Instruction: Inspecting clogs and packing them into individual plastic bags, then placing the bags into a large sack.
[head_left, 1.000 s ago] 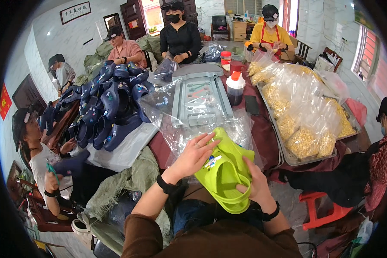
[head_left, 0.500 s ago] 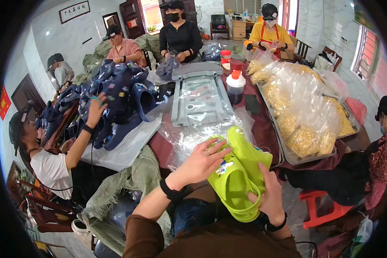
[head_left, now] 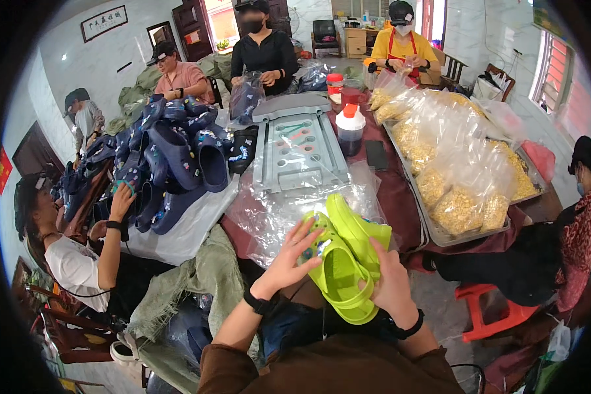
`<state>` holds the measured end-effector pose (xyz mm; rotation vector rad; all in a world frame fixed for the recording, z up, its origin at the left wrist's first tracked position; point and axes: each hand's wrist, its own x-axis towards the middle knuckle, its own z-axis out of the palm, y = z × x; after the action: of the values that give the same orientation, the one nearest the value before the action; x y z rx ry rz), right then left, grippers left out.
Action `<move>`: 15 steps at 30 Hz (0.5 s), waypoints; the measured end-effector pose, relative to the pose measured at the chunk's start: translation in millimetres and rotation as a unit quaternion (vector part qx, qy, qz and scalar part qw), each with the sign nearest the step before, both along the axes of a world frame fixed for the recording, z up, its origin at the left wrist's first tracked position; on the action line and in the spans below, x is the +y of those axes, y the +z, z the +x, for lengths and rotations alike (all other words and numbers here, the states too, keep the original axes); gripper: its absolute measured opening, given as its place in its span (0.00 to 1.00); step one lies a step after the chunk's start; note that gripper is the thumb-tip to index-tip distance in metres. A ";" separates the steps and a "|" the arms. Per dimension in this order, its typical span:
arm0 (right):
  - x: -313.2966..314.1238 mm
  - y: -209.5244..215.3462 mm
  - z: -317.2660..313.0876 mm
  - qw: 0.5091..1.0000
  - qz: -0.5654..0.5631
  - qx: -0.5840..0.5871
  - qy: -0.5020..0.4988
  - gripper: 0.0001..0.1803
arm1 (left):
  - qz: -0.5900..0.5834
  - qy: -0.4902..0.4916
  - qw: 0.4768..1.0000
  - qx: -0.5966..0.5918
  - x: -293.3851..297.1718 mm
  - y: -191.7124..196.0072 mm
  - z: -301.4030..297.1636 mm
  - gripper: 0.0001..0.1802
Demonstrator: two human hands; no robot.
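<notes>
The lime-green clogs (head_left: 345,262) were held as a pair in front of the person's chest, just short of the table's (head_left: 400,197) near edge, above the clear plastic bags (head_left: 276,210). Half a second earlier they sat lower and more upright; now they were tipped further over, soles turned rightward. The right hand (head_left: 391,282) cupped them from behind, fingers wrapped round the heel. The left hand (head_left: 295,253) had spread its fingers wide against the toe decorations, pressing rather than gripping.
</notes>
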<state>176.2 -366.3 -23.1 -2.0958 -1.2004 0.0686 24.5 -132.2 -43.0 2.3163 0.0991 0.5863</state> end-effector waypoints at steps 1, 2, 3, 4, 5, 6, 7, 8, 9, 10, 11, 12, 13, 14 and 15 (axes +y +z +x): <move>3.8 -0.6 -1.8 1.000 -0.002 0.003 -0.011 0.51 | 0.020 0.050 0.999 -0.006 -2.3 -1.9 -6.3 0.38; 7.0 -1.0 -3.7 1.000 -0.001 0.004 -0.008 0.51 | 0.006 0.083 0.997 0.004 -3.8 -5.6 -11.7 0.48; 10.1 -1.9 -5.3 1.000 0.018 -0.003 0.003 0.49 | 0.006 0.085 0.996 0.004 -7.1 -8.1 -16.1 0.48; 12.9 -2.4 -7.3 0.999 0.037 -0.010 0.013 0.47 | 0.065 0.133 0.989 0.026 -11.2 -9.1 -19.3 0.49; 15.9 -1.9 -9.9 0.999 0.037 -0.011 0.015 0.47 | 0.123 0.181 0.975 0.048 -14.2 -9.7 -20.5 0.51; 19.0 -1.3 -12.9 0.998 0.049 -0.004 0.032 0.45 | 0.136 0.173 0.973 0.076 -15.3 -11.7 -19.3 0.56; 21.5 -0.9 -15.1 0.997 0.061 0.003 0.048 0.44 | 0.135 0.175 0.972 0.076 -13.6 -15.2 -19.0 0.56; 25.1 -5.2 -13.8 0.993 0.089 -0.013 0.077 0.44 | 0.067 0.143 0.986 0.055 -11.7 -17.5 -16.3 0.57; 27.8 -5.7 -14.1 0.993 0.089 -0.015 0.077 0.44 | -0.001 0.111 0.993 0.035 -10.5 -18.4 -14.6 0.58; 30.6 -5.3 -14.7 0.989 0.111 -0.001 0.095 0.43 | 0.003 0.097 0.994 0.040 -5.7 -16.6 -14.5 0.58; 32.7 -5.0 -15.1 0.985 0.132 0.014 0.113 0.43 | 0.003 0.098 0.994 0.040 -1.1 -14.8 -16.3 0.58; 33.0 0.2 -13.2 0.982 0.117 0.049 0.140 0.44 | -0.016 0.081 0.996 0.024 3.6 -13.5 -18.7 0.55; 36.9 2.9 -10.6 0.982 0.116 0.049 0.142 0.44 | -0.035 0.064 0.997 0.008 7.2 -12.3 -20.8 0.52; 41.1 5.8 -8.5 0.974 0.125 0.079 0.174 0.46 | -0.053 0.067 0.996 0.023 6.1 -4.4 -24.3 0.48; 44.4 7.0 -7.4 0.963 0.134 0.109 0.206 0.47 | -0.053 0.068 0.996 0.022 9.0 -5.0 -26.6 0.48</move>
<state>168.8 -321.9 -16.1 -1.5389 -1.4043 0.3028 -2.1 -123.2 -48.1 2.2323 0.3045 0.5833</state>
